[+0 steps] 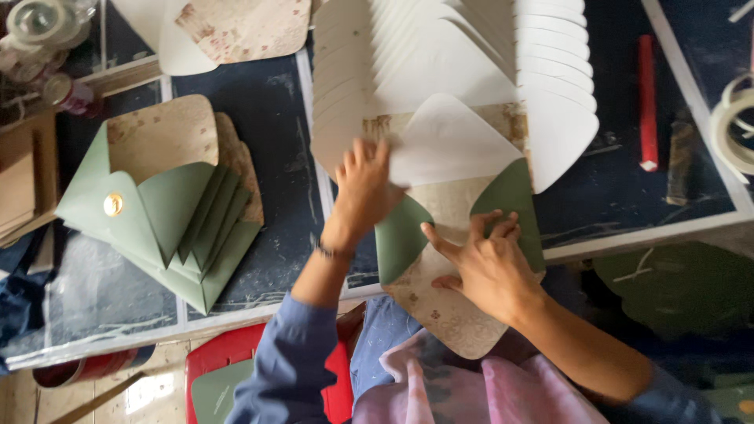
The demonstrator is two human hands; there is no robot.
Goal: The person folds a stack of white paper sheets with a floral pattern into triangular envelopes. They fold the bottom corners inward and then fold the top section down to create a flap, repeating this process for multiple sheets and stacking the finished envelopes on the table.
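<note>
A paper envelope blank with a beige patterned inside and green side flaps lies at the table's near edge, on top of a fanned stack of white blanks. My left hand presses flat on its left side, over the green left flap. My right hand presses down the green right flap, thumb stretched toward the middle. The white top flap points away from me.
Folded green envelopes with a gold button are piled at the left. A red stick and tape rolls lie at the right. More blanks sit at the far edge. A red stool stands below.
</note>
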